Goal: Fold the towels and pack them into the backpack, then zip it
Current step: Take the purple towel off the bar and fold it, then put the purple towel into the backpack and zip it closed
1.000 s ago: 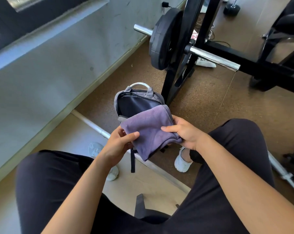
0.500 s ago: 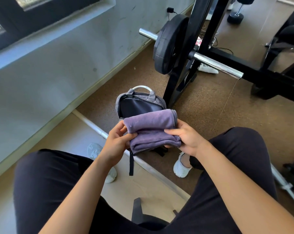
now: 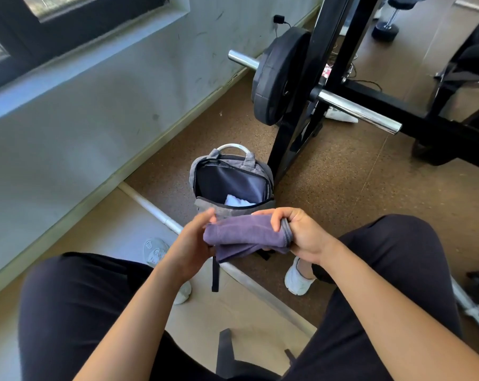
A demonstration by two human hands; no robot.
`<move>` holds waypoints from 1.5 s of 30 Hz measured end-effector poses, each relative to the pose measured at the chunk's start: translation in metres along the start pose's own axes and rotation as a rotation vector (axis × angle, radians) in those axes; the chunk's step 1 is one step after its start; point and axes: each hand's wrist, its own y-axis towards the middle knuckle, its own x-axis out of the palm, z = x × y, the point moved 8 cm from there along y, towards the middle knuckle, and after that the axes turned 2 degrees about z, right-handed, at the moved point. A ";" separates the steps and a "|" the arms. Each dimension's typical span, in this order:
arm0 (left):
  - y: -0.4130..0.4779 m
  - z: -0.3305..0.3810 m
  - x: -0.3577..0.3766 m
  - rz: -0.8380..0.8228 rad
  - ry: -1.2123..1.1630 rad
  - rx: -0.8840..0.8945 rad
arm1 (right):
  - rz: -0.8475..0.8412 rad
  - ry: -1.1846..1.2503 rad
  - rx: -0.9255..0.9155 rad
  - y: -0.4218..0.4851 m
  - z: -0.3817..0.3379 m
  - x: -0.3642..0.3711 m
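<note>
Daylight comes in from the window [image 3: 67, 26] at the top left, soft and even on the grey wall [image 3: 95, 119], glinting hard off the chrome bar [image 3: 356, 110] while the black trousers [image 3: 81, 312] show almost no detail. The wide lens bows the skirting board [image 3: 155, 148] into a curve and softens the corners. The fingers [image 3: 208, 215] of the left hand [image 3: 194, 243] at the purple towel [image 3: 246, 235] smear with motion; the right hand [image 3: 301, 235] beside it is crisp.

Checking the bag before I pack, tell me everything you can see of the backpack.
The backpack is a grey fabric bag standing upright on the brown floor beside a black rack post. Its zip is open, showing dark lining and something white inside. A pale loop handle arches over the top. The purple towel held in front hides its lower part.
</note>
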 end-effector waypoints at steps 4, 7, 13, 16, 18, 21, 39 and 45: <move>-0.003 -0.014 0.007 -0.064 0.115 -0.139 | 0.050 -0.177 -0.031 0.003 0.004 -0.007; 0.001 -0.019 0.007 -0.116 0.111 -0.150 | 0.091 -0.249 -0.058 0.007 0.003 -0.013; 0.028 0.017 -0.014 -0.050 0.147 0.101 | -0.019 0.016 0.072 0.025 0.000 -0.018; 0.049 0.048 -0.026 0.046 0.276 0.209 | 0.100 -0.200 0.036 0.050 -0.011 -0.027; 0.066 0.069 -0.034 0.147 0.379 0.290 | 0.164 -0.437 -0.029 0.072 -0.023 -0.031; 0.096 0.098 -0.041 0.205 0.597 0.470 | 0.217 -0.591 -0.015 0.111 -0.027 -0.040; 0.265 -0.008 -0.078 0.181 0.371 -0.078 | -0.142 -1.555 0.199 0.189 0.073 -0.081; 0.286 -0.044 -0.076 0.170 0.250 -0.165 | -0.062 -1.428 0.138 0.186 0.066 -0.088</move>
